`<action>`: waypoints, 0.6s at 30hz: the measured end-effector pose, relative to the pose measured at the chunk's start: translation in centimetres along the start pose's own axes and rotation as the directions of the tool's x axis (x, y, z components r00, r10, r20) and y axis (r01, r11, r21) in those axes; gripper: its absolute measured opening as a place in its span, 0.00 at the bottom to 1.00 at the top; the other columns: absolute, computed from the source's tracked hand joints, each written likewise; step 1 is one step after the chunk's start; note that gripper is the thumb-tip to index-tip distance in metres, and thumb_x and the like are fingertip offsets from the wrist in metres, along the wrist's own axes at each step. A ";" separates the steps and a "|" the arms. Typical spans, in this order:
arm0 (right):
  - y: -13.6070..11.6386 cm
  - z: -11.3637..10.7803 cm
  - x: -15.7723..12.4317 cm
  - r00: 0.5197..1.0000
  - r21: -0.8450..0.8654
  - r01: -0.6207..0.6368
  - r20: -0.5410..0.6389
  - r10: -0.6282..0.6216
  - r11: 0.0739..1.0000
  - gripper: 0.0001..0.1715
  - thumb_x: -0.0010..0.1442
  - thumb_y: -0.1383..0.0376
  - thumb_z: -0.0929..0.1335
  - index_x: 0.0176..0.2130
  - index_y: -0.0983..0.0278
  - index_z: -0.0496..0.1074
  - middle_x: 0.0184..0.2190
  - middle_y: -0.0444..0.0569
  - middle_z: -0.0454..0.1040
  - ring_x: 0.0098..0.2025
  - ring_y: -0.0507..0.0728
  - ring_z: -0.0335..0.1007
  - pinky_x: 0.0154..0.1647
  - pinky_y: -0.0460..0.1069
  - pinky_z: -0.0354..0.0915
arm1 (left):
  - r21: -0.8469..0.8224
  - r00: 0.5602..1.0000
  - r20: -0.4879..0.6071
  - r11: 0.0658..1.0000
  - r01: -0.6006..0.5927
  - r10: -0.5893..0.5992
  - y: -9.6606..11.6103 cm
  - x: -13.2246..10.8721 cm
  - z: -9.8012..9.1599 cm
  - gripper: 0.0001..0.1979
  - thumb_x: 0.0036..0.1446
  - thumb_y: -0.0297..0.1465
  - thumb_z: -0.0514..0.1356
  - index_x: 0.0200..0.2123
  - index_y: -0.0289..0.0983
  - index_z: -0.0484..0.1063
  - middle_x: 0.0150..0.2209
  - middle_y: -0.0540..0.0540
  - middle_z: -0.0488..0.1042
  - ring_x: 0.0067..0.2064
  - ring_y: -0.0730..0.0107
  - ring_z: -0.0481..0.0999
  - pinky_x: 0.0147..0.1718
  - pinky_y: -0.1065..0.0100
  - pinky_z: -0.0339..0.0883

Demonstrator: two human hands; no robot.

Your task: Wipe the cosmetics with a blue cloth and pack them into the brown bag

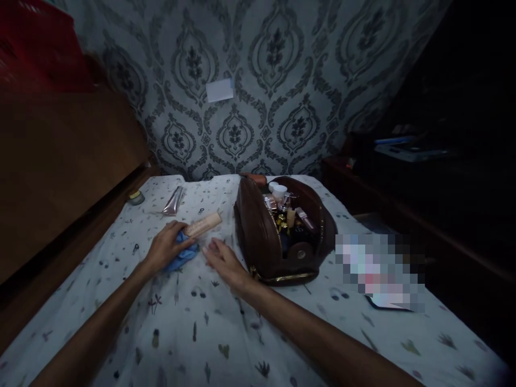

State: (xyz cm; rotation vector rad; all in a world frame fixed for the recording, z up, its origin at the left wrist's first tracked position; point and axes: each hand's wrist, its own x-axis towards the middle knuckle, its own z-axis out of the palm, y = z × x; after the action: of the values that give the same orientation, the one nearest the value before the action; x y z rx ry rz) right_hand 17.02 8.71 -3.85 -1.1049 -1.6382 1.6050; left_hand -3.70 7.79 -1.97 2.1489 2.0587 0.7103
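My left hand [167, 244] is closed around a beige cosmetic tube [206, 223], its free end pointing right and away from me. A crumpled blue cloth [182, 257] is bunched under the same hand's fingers. Just right of the tube is my right hand [223, 262], its fingers loosely bent and slightly blurred, with nothing visible in them. Beside that hand stands a brown cosmetic bag [258, 236], unzipped and gaping. Inside it are white-lidded jars [279, 191], a pinkish tube [305, 219] and several small gold-coloured items [282, 221].
On the patterned white sheet [226, 322] lie a shiny pinkish tube [173, 201] and a small yellow-lidded jar [136, 198] at the far left. A pixelated flat object [379, 274] lies right of the bag. Wooden furniture [68, 161] borders the left; wallpaper [274, 123] covers the wall behind.
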 end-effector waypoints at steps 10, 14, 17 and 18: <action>1.5 1.9 0.6 0.993 0.678 -0.056 0.116 -0.031 0.733 0.28 0.53 0.45 0.74 0.42 0.60 0.67 0.30 0.44 0.75 0.32 0.55 0.73 0.39 0.51 0.72 | -0.442 0.979 -0.009 0.879 0.178 -0.203 1.4 -2.2 -2.9 0.24 0.57 0.53 0.59 0.30 0.37 0.79 0.22 0.51 0.71 0.27 0.68 0.70 0.28 0.69 0.64; 1.9 1.5 -0.9 0.892 0.598 -0.247 0.448 -0.062 0.762 0.35 0.50 0.39 0.73 0.42 0.63 0.69 0.21 0.39 0.70 0.20 0.51 0.61 0.24 0.48 0.67 | -0.735 0.865 -0.197 0.654 0.181 -0.461 1.2 -1.2 -3.1 0.27 0.54 0.56 0.59 0.35 0.36 0.76 0.24 0.52 0.67 0.25 0.72 0.65 0.23 0.72 0.59; 1.9 1.4 -1.6 0.788 0.556 -0.352 0.610 -0.083 0.753 0.32 0.55 0.40 0.71 0.43 0.63 0.69 0.21 0.39 0.70 0.18 0.50 0.57 0.21 0.46 0.61 | -0.853 0.940 -0.110 0.516 0.078 -0.324 3.3 -1.8 -2.2 0.28 0.58 0.55 0.56 0.45 0.37 0.73 0.29 0.49 0.71 0.28 0.71 0.69 0.27 0.71 0.64; 1.8 1.2 -1.8 0.750 0.544 -0.401 0.657 -0.077 0.737 0.31 0.57 0.40 0.69 0.43 0.63 0.69 0.21 0.39 0.69 0.18 0.49 0.56 0.20 0.46 0.59 | -0.856 0.973 -0.027 0.509 0.096 -0.230 4.0 -2.2 -1.8 0.28 0.59 0.55 0.56 0.47 0.37 0.73 0.27 0.49 0.71 0.26 0.71 0.68 0.26 0.70 0.64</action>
State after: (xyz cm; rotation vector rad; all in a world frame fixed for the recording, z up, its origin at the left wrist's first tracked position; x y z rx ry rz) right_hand 17.12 6.39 -5.53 -0.3156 -1.1121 2.6299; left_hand -0.68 4.86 0.52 1.3151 1.3921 1.4803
